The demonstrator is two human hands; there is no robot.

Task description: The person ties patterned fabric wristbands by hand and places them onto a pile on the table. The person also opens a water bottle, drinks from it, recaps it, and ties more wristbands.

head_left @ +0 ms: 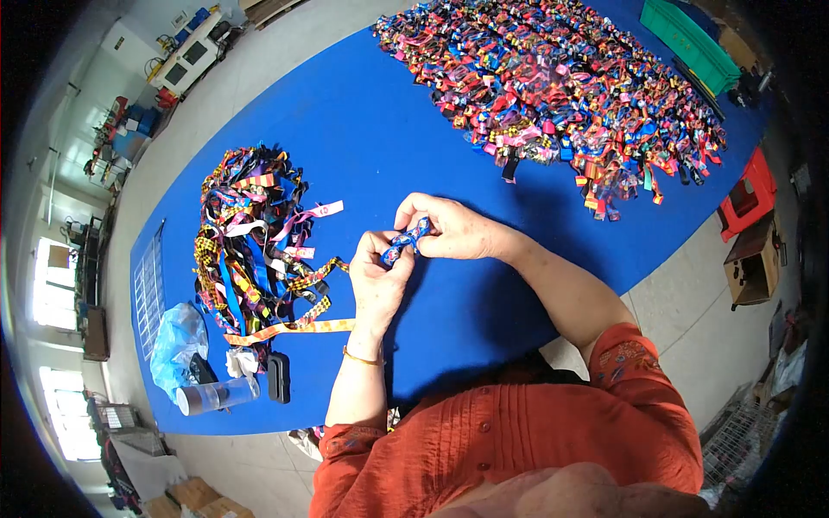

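Observation:
A blue patterned fabric strip [404, 244], bunched or looped, is held between both hands above the blue table. My left hand [377, 274] is closed on its lower left part, with a thin bracelet at the wrist. On the strip's upper right part, my right hand [453, 229] pinches with thumb and fingers. To the left lies a tangled heap of colorful straps [250, 250]. An orange patterned strap [289, 329] runs from the heap toward my left wrist. The fingertips partly hide the strip.
A large spread of small colorful strap pieces [553, 86] covers the blue table [345, 112] at upper right, near a green bin [691, 45]. At lower left are a clear bottle [220, 395], a black case [278, 377], a blue plastic bag [179, 345] and a white wire rack [148, 293].

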